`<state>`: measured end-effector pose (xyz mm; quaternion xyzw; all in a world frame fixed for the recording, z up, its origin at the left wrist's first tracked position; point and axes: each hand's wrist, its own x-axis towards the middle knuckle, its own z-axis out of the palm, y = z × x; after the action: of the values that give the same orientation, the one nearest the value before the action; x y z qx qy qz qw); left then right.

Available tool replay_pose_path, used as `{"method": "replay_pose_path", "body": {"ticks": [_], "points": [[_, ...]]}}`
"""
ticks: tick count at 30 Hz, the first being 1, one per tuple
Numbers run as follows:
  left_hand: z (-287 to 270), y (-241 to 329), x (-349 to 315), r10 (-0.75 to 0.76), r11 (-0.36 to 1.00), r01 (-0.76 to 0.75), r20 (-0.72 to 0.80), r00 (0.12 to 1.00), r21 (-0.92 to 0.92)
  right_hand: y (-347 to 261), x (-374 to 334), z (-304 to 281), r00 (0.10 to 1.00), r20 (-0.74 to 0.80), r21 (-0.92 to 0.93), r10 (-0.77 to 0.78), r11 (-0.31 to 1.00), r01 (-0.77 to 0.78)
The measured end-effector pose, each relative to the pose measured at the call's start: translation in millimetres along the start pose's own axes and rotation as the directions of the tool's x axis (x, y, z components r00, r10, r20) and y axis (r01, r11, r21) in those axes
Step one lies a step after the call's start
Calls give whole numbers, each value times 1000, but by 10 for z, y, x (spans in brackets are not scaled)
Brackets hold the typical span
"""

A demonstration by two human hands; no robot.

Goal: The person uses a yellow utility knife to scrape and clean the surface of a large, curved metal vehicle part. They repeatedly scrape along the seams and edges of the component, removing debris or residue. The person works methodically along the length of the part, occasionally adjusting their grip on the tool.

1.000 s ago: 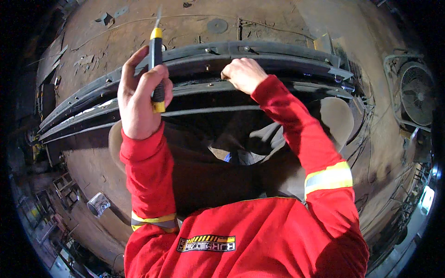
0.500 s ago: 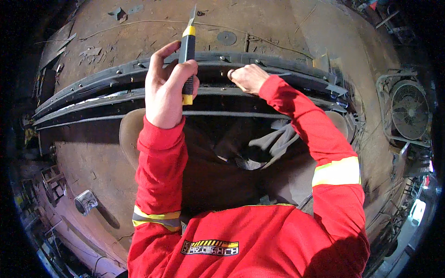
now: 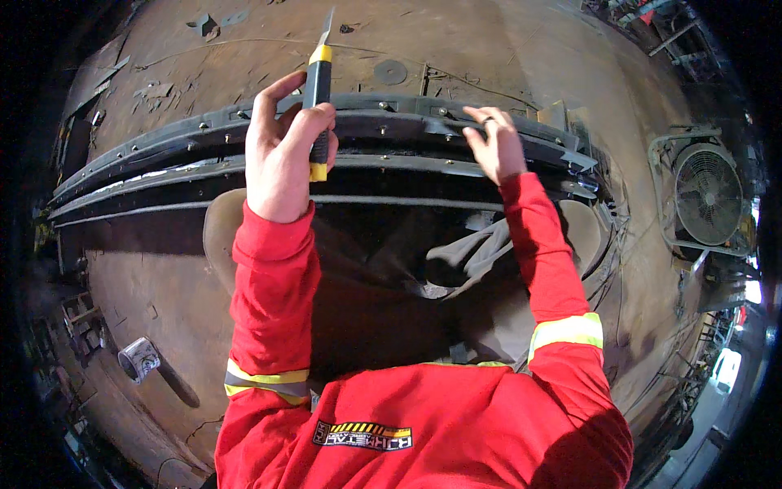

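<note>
My left hand (image 3: pixel 281 151) is closed round a black and yellow utility knife (image 3: pixel 318 90), its blade extended and pointing away from me. Beyond and below the hand runs a long, curved dark metal frame (image 3: pixel 204 137) with bolts along its strips. Over the right part of this frame is my right hand (image 3: pixel 497 145), fingers apart and holding nothing. Its fingertips are at the far strip; whether they touch it I cannot tell.
A round fan (image 3: pixel 707 194) in a metal stand is on the right. At the lower left a bucket (image 3: pixel 138 359) lies tilted. Scraps, a flat disc (image 3: pixel 390 72) and a thin cable (image 3: pixel 236 41) lie on the brown floor beyond the frame.
My right hand has moved right along the frame and opened from a closed grip. My left hand keeps hold of the utility knife and has barely shifted.
</note>
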<state>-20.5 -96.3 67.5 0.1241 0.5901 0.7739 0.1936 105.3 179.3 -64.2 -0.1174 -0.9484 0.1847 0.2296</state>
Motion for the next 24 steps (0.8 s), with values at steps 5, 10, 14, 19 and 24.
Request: {"method": "replay_pose_path", "body": {"ticks": [5,10,14,19,24], "points": [[48,-31,1,-11,999,11,8,1000,-44,-107,-105,161,989,128,-223,-75,969,102],[7,-7,-4,-9,999,10,19,1000,-31,-23,-110,127,985,62,-93,-160,982,165],[59,-20,-21,-5,1000,5,7,1000,16,-40,22,120,993,16,201,118,972,-119],[61,-37,-6,-10,999,8,35,999,35,23,164,146,983,173,222,66,969,-104],[47,-29,-10,-63,998,64,40,997,-24,32,346,132,958,286,131,-24,991,-14]]}}
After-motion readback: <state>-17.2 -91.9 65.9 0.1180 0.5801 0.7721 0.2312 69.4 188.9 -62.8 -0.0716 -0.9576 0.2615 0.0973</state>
